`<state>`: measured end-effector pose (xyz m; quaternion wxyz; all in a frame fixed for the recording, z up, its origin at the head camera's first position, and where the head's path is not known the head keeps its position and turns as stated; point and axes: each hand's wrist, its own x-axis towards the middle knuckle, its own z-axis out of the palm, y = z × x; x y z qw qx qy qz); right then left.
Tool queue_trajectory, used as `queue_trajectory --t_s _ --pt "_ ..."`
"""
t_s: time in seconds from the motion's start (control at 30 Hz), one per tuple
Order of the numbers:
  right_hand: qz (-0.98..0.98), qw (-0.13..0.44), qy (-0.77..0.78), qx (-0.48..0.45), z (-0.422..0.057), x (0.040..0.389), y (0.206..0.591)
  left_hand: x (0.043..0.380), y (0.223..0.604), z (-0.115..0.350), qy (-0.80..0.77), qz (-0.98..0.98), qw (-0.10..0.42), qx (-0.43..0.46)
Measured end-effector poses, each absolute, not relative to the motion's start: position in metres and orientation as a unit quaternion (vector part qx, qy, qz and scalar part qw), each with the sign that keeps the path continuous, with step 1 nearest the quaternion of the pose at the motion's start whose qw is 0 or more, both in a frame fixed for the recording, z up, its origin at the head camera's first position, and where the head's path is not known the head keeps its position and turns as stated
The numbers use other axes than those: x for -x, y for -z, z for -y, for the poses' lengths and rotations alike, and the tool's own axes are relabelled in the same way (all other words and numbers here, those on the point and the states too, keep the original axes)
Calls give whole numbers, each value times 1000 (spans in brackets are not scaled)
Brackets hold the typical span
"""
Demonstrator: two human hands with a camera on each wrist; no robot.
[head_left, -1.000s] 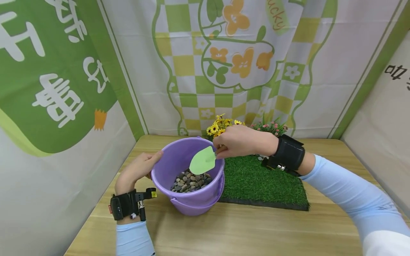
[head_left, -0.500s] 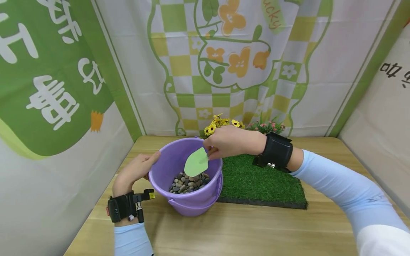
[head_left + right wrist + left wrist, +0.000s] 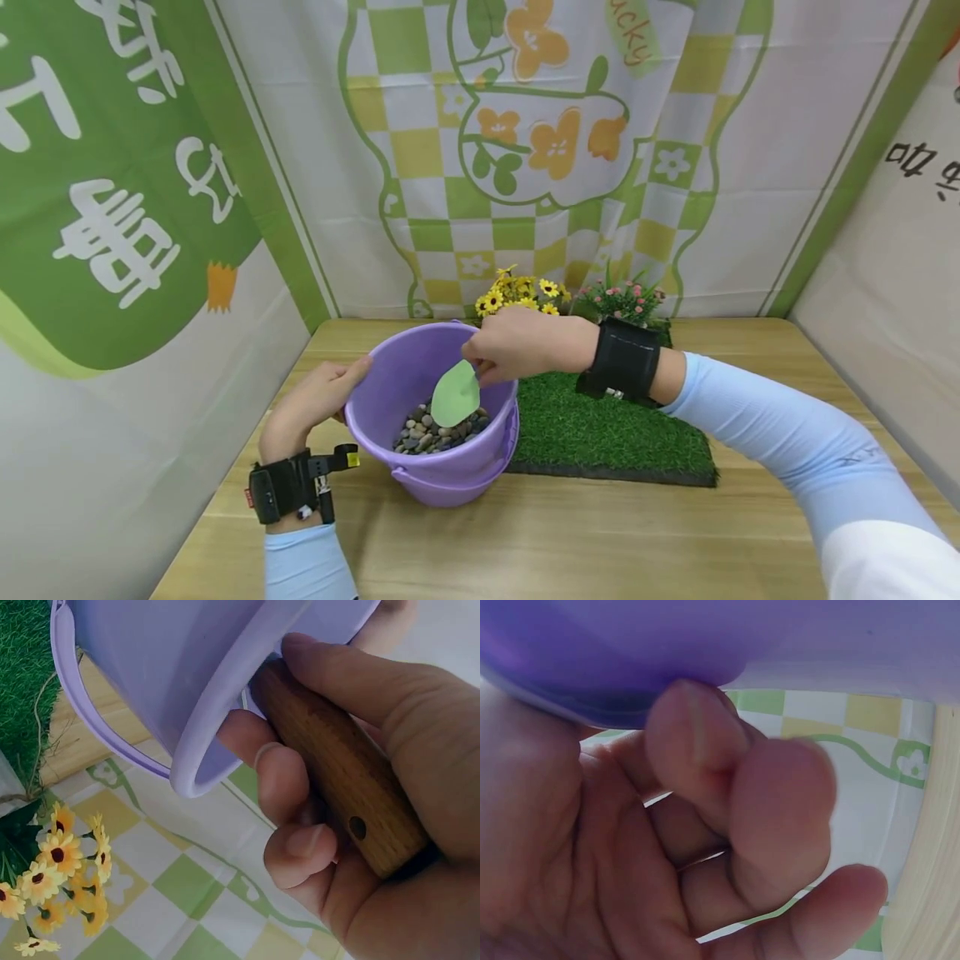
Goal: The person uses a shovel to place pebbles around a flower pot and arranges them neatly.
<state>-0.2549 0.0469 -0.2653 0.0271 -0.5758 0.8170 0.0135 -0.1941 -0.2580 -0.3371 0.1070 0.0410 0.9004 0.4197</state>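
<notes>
A purple bucket [image 3: 450,487] stands on the table, tilted slightly toward me, with many small pebbles [image 3: 422,435] in its bottom. At its left rim, my left hand [image 3: 315,396] grips the edge, thumb on top; in the left wrist view the curled fingers [image 3: 784,810] lie under the rim. My right hand [image 3: 528,343] holds a garden trowel by its wooden handle [image 3: 337,765]. The trowel's pale green blade [image 3: 456,396] points down inside the bucket, in front of the pebbles. From the head view I cannot tell whether the blade touches them.
Right of the bucket lies a mat of artificial grass [image 3: 615,433]. Yellow flowers [image 3: 517,292] and a pink-flowered plant [image 3: 626,298] stand at the back. The bucket's handle [image 3: 468,477] hangs down its front. Printed cloth [image 3: 510,233] walls surround the wooden table [image 3: 570,542].
My right hand has moved left and slightly down, bringing the trowel blade lower in the bucket, nearer the pebbles. The left hand keeps its grip on the rim. The head view has shifted slightly.
</notes>
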Motion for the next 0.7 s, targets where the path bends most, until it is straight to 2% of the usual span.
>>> queue_trajectory --t_s 0.3,0.7 --pt "-810 10 -36 585 -41 254 266 195 337 259 -410 -906 100 -39" --pt "-813 41 -74 576 -28 254 274 195 338 259 -414 -903 103 -46"
